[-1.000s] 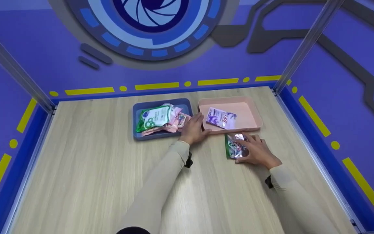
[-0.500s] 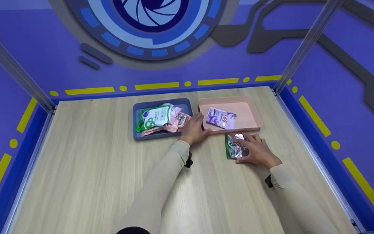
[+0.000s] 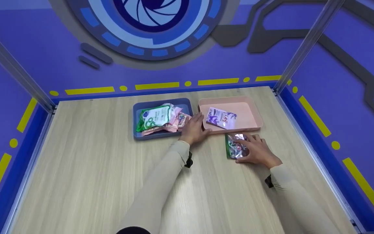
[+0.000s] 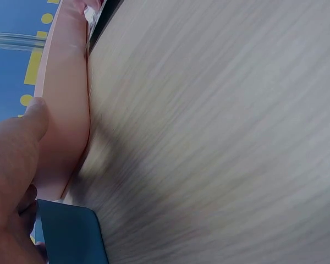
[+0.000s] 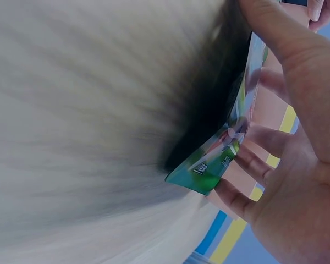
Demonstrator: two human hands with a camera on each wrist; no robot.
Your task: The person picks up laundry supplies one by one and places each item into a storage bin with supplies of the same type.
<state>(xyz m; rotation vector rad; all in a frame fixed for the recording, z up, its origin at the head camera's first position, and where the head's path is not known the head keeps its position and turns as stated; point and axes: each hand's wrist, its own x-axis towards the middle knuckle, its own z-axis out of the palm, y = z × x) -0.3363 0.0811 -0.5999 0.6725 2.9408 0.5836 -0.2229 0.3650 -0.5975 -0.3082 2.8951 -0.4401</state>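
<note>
In the head view, my left hand (image 3: pixel 192 130) rests at the gap between a blue tray (image 3: pixel 136 136) and a pink tray (image 3: pixel 255 112). In the left wrist view its thumb touches the pink tray's wall (image 4: pixel 66 104), and its other fingers lie by the blue tray's corner (image 4: pixel 71 231), partly hidden. In front of the pink tray, my right hand (image 3: pixel 256 151) holds a shiny green-and-silver snack pouch (image 3: pixel 234 148) lying on the table. Thumb and fingertips are at opposite edges of the pouch (image 5: pixel 214 159) in the right wrist view.
A purple-and-white packet (image 3: pixel 221 117) lies in the pink tray. Several packets, among them a green-and-white one (image 3: pixel 156 116) and pink ones (image 3: pixel 175 123), are piled in the blue tray. Purple panels (image 3: pixel 28 65) wall the wooden table (image 3: pixel 93 169) at the back and sides.
</note>
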